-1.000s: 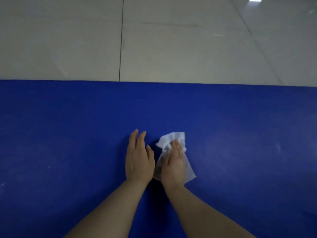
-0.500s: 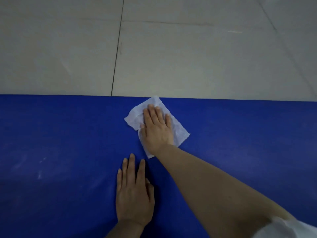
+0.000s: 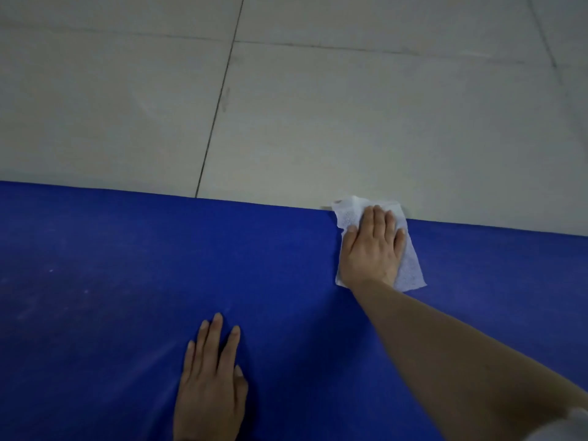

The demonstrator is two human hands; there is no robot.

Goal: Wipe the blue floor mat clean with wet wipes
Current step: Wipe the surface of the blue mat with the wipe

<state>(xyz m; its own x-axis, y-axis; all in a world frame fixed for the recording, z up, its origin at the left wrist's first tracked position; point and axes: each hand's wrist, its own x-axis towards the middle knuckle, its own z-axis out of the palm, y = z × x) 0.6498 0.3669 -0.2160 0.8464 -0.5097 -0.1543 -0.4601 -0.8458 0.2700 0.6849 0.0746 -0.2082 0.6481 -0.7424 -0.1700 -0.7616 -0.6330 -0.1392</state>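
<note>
My right hand presses a thin, limp wet wipe flat, fingers straight, at the blue floor mat's far edge, overlapping the tiled floor. My left hand rests flat, fingers straight, nearer me. The wipe likely bunches easily; a flat palm suits it.

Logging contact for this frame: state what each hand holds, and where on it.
Nothing is gripped. The right hand presses flat on the middle of the wet wipe; the left hand rests flat on the blue mat.

Bare blue mat left of both hands; tiled floor beyond
</note>
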